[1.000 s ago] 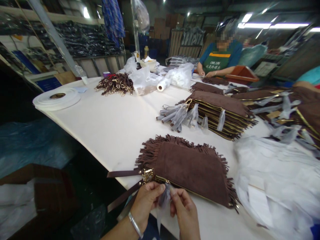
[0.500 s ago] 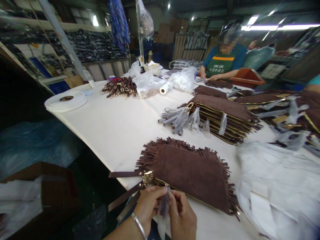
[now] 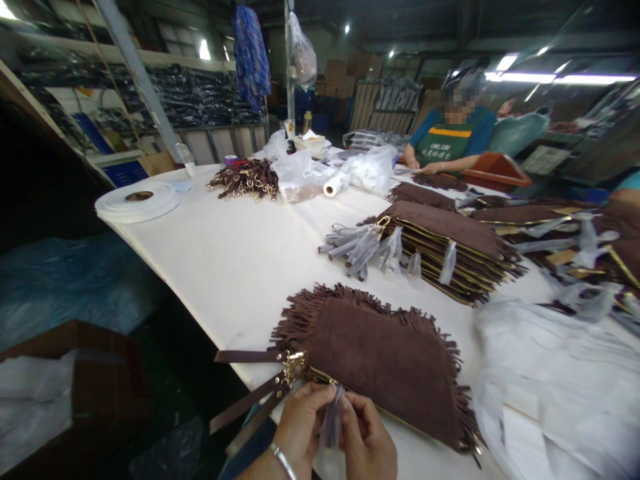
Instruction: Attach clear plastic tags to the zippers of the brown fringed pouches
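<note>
At the near table edge lies a brown fringed pouch (image 3: 385,360), its gold zipper side toward me. Both of my hands pinch a small clear plastic sleeve (image 3: 330,427) by the zipper, close to the pouch's left corner. My left hand (image 3: 300,417), with a silver bangle at the wrist, has thumb and fingers closed on the sleeve's top. On its other side my right hand (image 3: 367,433) grips the same sleeve. The zipper pull itself is hidden by plastic and fingertips. Brown wrist straps (image 3: 250,397) with gold clasps hang off the table beside my left hand.
Beyond the pouch rests a stack of similar pouches (image 3: 450,243) with plastic-wrapped straps. A white plastic bag (image 3: 555,380) lies at right. Farther back are a white tape roll (image 3: 137,200), a pile of straps (image 3: 245,179) and a co-worker (image 3: 447,143). A cardboard box (image 3: 100,393) stands below left.
The view has tilted slightly, so the table and pouch appear a little lower. My hands keep their pinch on the plastic sleeve at the zipper, with only slight finger movement.
</note>
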{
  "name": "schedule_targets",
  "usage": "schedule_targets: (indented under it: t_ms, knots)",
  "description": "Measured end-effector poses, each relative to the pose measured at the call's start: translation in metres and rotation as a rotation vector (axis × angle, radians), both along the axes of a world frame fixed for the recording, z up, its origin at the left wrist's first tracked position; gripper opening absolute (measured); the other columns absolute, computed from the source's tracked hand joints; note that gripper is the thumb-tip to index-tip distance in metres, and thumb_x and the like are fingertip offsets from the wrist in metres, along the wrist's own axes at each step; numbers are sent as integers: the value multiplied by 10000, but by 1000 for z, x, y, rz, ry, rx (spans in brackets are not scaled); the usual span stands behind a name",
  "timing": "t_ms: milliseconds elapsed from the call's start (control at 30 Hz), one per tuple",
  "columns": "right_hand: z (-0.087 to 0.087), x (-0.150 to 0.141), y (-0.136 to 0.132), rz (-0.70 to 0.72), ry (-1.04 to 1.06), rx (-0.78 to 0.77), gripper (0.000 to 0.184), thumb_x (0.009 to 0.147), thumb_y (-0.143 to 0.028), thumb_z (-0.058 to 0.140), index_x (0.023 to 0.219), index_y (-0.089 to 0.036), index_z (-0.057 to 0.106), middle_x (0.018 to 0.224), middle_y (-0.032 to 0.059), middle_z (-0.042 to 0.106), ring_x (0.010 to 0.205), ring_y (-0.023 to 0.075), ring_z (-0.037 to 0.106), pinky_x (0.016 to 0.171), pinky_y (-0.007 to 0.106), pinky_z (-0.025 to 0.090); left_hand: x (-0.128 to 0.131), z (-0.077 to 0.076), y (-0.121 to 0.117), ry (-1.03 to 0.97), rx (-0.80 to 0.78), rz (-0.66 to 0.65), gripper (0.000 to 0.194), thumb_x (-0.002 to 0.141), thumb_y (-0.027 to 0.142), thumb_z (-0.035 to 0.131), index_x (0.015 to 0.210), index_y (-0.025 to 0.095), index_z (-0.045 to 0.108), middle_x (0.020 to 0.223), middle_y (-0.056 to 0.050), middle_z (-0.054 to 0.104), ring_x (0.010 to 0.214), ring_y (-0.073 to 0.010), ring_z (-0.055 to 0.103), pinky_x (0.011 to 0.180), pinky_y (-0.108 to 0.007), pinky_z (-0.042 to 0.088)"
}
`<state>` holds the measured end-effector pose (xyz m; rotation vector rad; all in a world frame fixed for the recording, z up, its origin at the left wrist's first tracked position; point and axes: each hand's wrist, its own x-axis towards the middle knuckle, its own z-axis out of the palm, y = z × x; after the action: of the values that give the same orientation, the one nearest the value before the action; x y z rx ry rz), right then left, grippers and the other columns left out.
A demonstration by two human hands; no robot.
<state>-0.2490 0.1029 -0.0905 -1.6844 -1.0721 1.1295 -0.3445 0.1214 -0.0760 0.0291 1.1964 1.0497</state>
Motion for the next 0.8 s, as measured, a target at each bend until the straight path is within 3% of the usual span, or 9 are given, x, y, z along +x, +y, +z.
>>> schedule_targets:
  t_ms: [200, 533, 700, 800]
  knots:
    - [5, -3, 3, -13, -84, 63, 413, 748, -605, 572, 841, -209, 646, 720, 40, 696, 626, 197, 623, 584, 250, 465, 4, -3, 0, -53, 29, 106, 221, 517, 210, 778, 635, 154, 599, 583, -5, 634, 562, -138, 581, 590, -259, 439]
    - [6, -4, 7, 45, -275, 88, 350, 823, -557, 498, 832, -232, 627, 791, 36, 695, 699, 207, 629, 661, 265, 432, -1, -12, -3, -127, 26, 84, 299, 509, 286, 842, 697, 139, 664, 604, -24, 657, 546, -136, 582, 548, -239, 408]
    - [8, -8, 7, 40, -334, 104, 373, 822, -571, 495, 881, -230, 634, 837, 53, 699, 676, 209, 625, 649, 280, 432, 2, -20, -3, -126, 58, 134, 263, 497, 245, 839, 671, 135, 675, 652, -35, 680, 624, -157, 612, 651, -262, 454]
    - [5, -9, 8, 49, -378, 148, 396, 830, -589, 468, 861, -232, 637, 835, 67, 696, 706, 225, 627, 661, 293, 429, 0, -22, -4, -58, 96, 91, 251, 562, 305, 814, 701, 136, 689, 661, -39, 673, 642, -157, 600, 659, -265, 450]
